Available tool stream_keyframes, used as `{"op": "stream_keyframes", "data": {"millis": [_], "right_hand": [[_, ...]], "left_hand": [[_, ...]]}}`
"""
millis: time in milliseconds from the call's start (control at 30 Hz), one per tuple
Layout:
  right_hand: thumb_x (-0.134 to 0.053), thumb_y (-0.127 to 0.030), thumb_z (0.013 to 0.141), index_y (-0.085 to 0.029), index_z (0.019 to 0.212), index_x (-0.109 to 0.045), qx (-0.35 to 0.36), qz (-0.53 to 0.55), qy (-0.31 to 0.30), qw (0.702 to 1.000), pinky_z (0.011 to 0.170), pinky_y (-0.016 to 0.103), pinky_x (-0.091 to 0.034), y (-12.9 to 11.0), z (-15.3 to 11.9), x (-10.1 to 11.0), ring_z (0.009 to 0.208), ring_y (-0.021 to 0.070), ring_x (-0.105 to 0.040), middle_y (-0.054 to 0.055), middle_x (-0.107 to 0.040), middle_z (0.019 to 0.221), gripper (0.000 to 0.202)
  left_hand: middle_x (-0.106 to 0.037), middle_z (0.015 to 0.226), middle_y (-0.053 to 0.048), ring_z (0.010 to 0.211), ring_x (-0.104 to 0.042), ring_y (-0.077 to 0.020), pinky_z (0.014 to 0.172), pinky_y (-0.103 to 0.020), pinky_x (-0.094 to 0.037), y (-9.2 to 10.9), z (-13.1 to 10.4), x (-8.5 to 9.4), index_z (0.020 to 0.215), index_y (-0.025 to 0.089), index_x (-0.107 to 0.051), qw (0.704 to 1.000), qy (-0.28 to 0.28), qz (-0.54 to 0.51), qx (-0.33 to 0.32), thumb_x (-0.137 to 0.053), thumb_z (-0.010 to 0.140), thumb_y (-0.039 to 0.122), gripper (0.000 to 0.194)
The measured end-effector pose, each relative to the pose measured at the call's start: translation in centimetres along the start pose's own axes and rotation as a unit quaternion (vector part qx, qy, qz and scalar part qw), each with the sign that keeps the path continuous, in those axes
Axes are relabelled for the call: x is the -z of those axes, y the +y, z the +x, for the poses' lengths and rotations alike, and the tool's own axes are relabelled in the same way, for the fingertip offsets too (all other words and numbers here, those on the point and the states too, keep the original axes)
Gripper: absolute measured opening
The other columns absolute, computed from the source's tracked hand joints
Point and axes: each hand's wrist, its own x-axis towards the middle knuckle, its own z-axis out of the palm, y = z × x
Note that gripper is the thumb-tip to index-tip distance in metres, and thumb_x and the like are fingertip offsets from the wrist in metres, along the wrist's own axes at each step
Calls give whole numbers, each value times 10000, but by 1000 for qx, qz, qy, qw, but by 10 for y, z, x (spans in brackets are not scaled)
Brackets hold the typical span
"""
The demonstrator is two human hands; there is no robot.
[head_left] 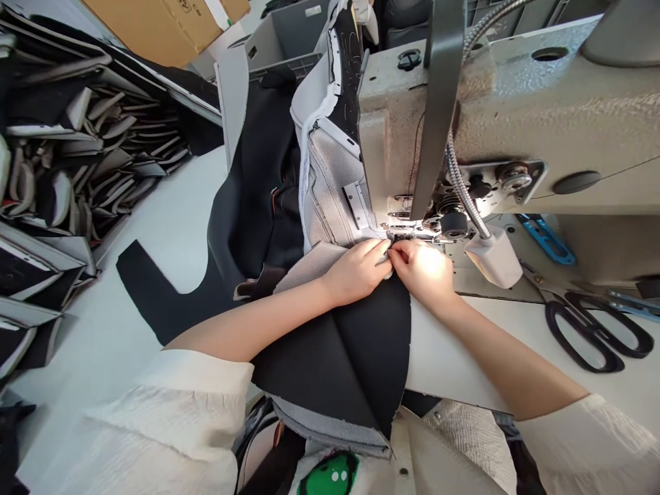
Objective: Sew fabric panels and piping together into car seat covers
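A large piece of black and grey fabric (330,357) lies under the sewing machine (515,103) and hangs over the table's front edge. At its edge, just in front of the machine's needle area, my left hand (358,271) is closed on the fabric, fingers bent. Right beside it, fingertips nearly touching the left ones, my right hand (423,269) pinches the fabric's edge between thumb and forefinger. Light from the machine's lamp (493,258) falls on the back of my right hand. The needle itself is hidden behind the fingers and machine parts.
Black-handled scissors (592,330) lie on the right, near a blue tool (546,237). Stacks of folded dark pieces (113,130) fill the left side. A cardboard box (159,27) and a grey crate (289,34) stand at the back.
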Motion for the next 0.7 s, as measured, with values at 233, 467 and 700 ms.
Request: {"op": "stream_keyframes", "data": {"millis": [233, 467, 700], "right_hand": [[-404, -259, 870, -212, 854, -652, -1, -51, -17, 999, 610, 281, -415, -1, 4, 0, 654, 197, -604, 46, -652, 702, 254], [-412, -261, 848, -184, 831, -630, -47, -65, -55, 995, 517, 283, -374, -7, 8, 8, 586, 202, -592, 67, -637, 670, 232], [-425, -261, 877, -199, 943, -647, -4, -51, -25, 998, 593, 290, -434, 6, -4, 7, 739, 217, -617, 69, -661, 813, 240]], "left_hand": [[-618, 1057, -124, 905, -568, -227, 737, -352, -452, 7, 0, 14, 1161, 99, -551, 995, -41, 66, 57, -420, 903, 183, 301], [-602, 1023, -115, 908, -552, -220, 766, -338, -433, 7, 3, 2, 1056, 100, -595, 995, -58, 48, 62, -359, 942, 155, 267], [-574, 967, -90, 915, -522, -214, 844, -335, -430, -1, 16, 9, 1000, 105, -610, 989, -129, -43, 56, -395, 877, 79, 249]]}}
